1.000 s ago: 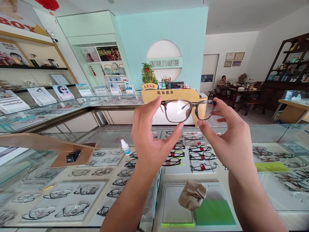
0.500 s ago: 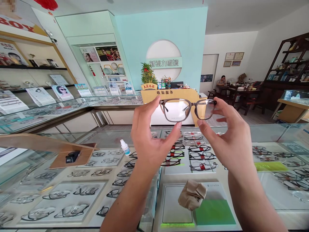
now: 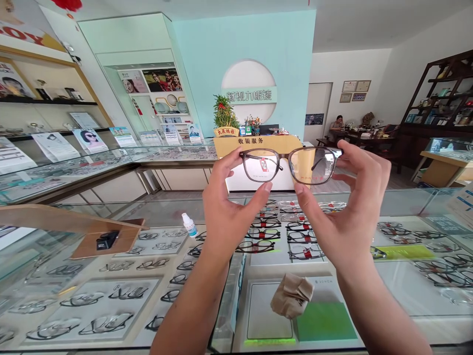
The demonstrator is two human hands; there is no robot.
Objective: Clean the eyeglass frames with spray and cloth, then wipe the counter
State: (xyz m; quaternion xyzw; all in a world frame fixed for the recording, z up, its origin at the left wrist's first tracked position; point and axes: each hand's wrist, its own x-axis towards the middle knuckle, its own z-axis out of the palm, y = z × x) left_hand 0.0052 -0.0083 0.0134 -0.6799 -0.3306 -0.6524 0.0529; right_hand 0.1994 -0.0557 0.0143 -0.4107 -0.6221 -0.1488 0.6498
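A pair of eyeglasses [image 3: 284,156] with a dark, see-through frame is raised at eye level between both hands, lenses facing me. My left hand [image 3: 231,207] grips its left end, thumb under the left lens. At the other end, my right hand [image 3: 343,202] holds the rim and hinge, its thumb beneath the right lens. Small print shows on the lenses. Below, a crumpled beige cloth [image 3: 291,296] lies partly over a white tray [image 3: 264,313] and a green pad [image 3: 325,321] on the counter. A white spray bottle [image 3: 189,225] stands left of my left hand.
Under my arms, a glass counter [image 3: 155,209] displays rows of glasses [image 3: 305,236]. A wooden stand [image 3: 111,236] with a small black object is at the left. Further off are a cash desk [image 3: 258,143], a potted plant [image 3: 224,113] and a seated person [image 3: 337,129] at a table.
The eyeglasses have turned so that the right lens faces me more fully and looks wider. My right hand has shifted slightly with them. The whole view has drifted a little.
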